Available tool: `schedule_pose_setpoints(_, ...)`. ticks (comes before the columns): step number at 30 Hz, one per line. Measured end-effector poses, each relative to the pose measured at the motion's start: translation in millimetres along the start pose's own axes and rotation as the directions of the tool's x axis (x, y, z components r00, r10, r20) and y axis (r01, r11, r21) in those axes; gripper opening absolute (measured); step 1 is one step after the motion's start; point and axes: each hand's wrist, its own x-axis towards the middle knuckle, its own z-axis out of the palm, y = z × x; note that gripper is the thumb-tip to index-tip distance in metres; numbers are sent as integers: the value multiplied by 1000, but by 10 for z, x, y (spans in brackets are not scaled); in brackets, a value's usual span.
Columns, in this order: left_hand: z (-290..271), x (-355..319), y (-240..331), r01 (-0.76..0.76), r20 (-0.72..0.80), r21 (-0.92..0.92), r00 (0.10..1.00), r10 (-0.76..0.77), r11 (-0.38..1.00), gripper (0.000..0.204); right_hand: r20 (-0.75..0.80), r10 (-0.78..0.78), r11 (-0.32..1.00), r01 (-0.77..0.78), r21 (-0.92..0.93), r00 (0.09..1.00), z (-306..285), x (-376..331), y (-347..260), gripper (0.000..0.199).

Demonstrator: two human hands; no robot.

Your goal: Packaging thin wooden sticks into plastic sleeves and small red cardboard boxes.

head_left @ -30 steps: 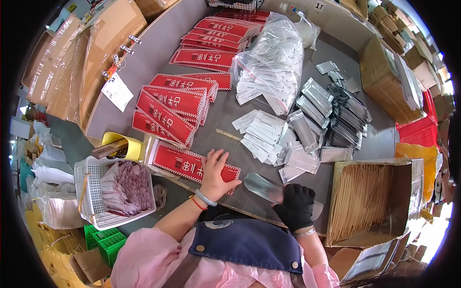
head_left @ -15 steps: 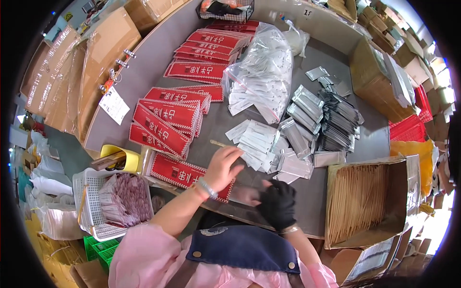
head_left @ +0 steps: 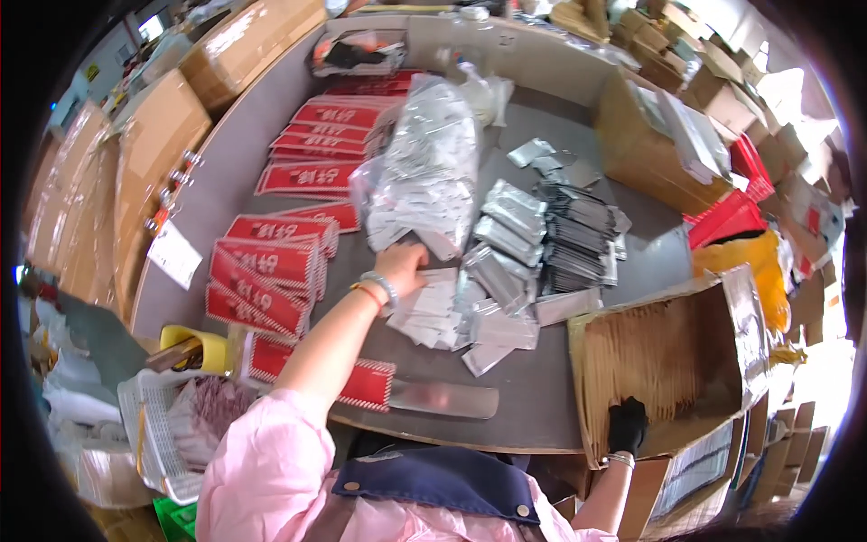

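Observation:
My left hand point(head_left: 402, 267) is bare and reaches to the white packets point(head_left: 426, 313) at the mouth of a clear plastic bag point(head_left: 428, 154). Its thumb and fingers are apart, and nothing shows between them. To the right, my right hand point(head_left: 627, 426) wears a black glove and dips into a cardboard box point(head_left: 752, 339) of thin wooden sticks point(head_left: 646, 361). The right fingertips are hidden among the sticks. Near the table's front edge lies a red printed sleeve point(head_left: 366, 384), with a clear plastic strip point(head_left: 442, 398) sticking out of its right end.
Stacks of red sleeves point(head_left: 262, 280) cover the left of the table. Right of the bag lie silver packets point(head_left: 510, 221) and a dark heap of packets point(head_left: 578, 239). A yellow holder point(head_left: 212, 348) and a white basket point(head_left: 135, 406) stand at the left edge.
My left hand has moved forward to the white packets. My right hand has gone from the table's front edge into the box at right. The whole view has shifted.

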Motion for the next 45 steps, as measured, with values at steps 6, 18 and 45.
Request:
schedule_pose_setpoints(6,-58,-180,-106,-25,9,87,1000,24,996,12,-23,66,965,-58,256,998,-9,-34,-300,31)
schedule_pose_setpoints(18,525,-823,1175,-327,-194,43,924,329,944,34,-145,192,933,-135,334,971,-225,-80,-288,19)
schedule_pose_setpoints(45,488,-650,1141,-341,-38,50,939,343,939,42,110,-145,-54,-119,991,983,438,-665,-1708,11)
